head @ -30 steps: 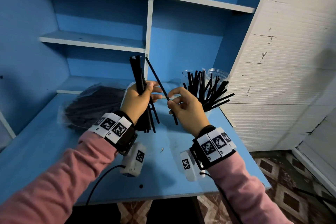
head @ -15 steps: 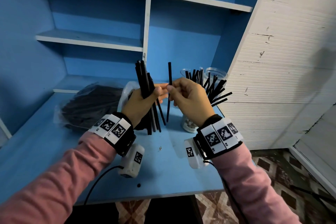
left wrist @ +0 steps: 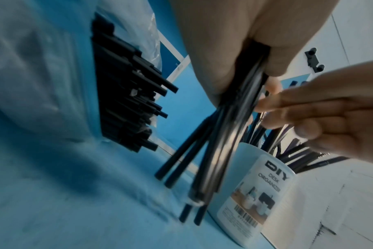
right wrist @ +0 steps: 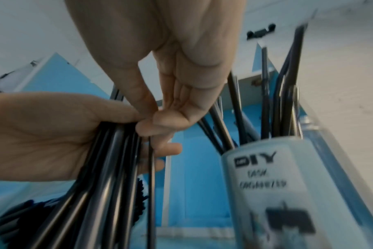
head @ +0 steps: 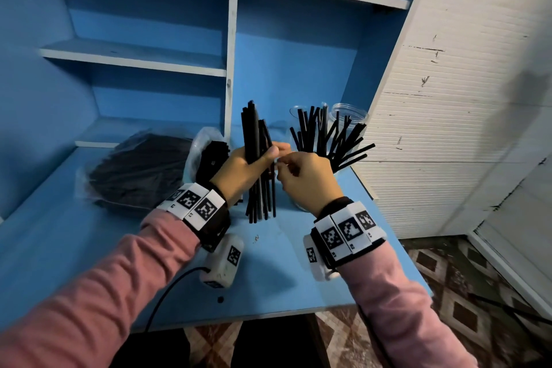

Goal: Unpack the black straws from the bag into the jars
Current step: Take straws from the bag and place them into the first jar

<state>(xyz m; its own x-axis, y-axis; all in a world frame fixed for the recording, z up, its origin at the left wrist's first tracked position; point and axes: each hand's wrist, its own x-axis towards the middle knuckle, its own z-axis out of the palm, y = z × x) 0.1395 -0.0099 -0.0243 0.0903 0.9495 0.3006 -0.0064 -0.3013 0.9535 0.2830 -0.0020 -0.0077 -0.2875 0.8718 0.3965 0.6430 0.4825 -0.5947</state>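
The left hand (head: 239,172) grips a bundle of black straws (head: 257,158) upright above the table (head: 268,278). The right hand (head: 307,176) seems to pinch one straw (right wrist: 151,168) at the bundle's edge. Neighbouring straws may slide out and fall beside the jar (left wrist: 253,193). The bag (head: 134,170) lies behind, still full.

Pink sleeves (head: 98,302) — black-white marker wristbands (head: 348,230), seemingly cabled.
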